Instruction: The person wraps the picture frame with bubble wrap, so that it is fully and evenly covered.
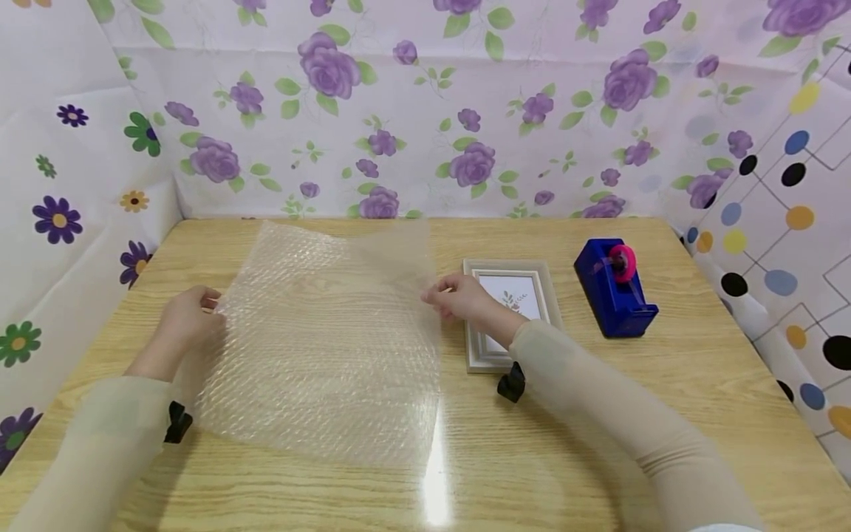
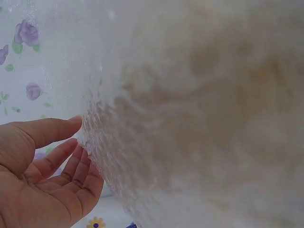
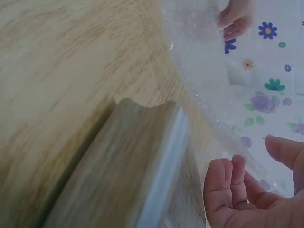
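Observation:
A clear sheet of bubble wrap [image 1: 319, 347] spreads between both hands over the left and middle of the table. My left hand [image 1: 186, 321] pinches its left edge; the left wrist view shows the thumb and forefinger of that hand [image 2: 52, 175] at the sheet's rim. On the opposite edge, my right hand [image 1: 465, 299] holds the wrap between thumb and fingers. Beneath the right wrist lies a pale picture frame [image 1: 473, 351] with a leaf print, partly hidden by the hand and forearm. Its moulded border [image 3: 118, 166] fills the lower right wrist view.
A blue tape dispenser [image 1: 608, 295] with a pink-cored roll stands right of the frame. The wood-grain table [image 1: 319, 495] is bounded by a floral cloth [image 1: 399, 111] behind and patterned cloths at both sides.

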Demonstrator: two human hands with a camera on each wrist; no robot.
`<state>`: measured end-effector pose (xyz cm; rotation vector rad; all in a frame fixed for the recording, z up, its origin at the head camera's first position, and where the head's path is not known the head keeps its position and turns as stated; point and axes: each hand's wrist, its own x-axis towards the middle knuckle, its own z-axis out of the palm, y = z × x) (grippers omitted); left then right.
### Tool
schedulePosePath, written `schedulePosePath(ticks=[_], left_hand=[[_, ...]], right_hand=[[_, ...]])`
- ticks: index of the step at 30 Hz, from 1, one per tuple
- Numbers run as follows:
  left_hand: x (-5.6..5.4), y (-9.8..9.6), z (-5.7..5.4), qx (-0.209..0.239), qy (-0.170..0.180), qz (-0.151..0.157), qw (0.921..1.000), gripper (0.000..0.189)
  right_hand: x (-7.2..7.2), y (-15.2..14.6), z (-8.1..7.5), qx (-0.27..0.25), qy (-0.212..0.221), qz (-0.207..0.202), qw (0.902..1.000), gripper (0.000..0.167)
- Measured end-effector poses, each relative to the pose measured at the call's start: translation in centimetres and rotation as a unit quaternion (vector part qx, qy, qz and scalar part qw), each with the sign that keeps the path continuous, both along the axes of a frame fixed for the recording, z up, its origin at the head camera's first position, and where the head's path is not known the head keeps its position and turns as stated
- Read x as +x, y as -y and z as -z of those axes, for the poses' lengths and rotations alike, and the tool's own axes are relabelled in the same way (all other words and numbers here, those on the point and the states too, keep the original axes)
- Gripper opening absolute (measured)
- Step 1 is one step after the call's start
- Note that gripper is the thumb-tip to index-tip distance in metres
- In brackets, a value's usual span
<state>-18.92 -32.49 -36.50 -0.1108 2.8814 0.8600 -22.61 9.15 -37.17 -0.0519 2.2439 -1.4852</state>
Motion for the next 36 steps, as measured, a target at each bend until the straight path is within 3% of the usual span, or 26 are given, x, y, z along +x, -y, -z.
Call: schedulePosePath(ticks=[5,10,16,25,36], left_hand=[[-0.2,-0.2,0.0,0.002,-0.009,-0.001,1.0000,0.047],[-0.5,-0.3,0.1,0.004,0.004,-0.002,1.0000,0.048],[-0.5,-0.3,-0.2,0.002,0.010,0.004,0.9999,0.051],[0.5,1.1,-0.2,-0.009,0.023,0.004,0.9997,0.056],[1.6,2.6,-0.3,-0.034,0.077,0.001,0.9965,0.061]], right_hand=[[0.2,-0.3,0.0,0.032,-0.030,-0.035,0.9984,0.014],[0.2,-0.4,0.3,0.029,-0.023,-0.037,0.9986,0.010],[0.3,-1.0,0.6,0.032,-0.023,0.002,0.9992,0.009],[0.7,-2.1,0.2,0.020,-0.020,0.044,0.9986,0.010],[1.0,-2.7,0.2,-0.001,-0.031,0.078,0.9964,0.012]])
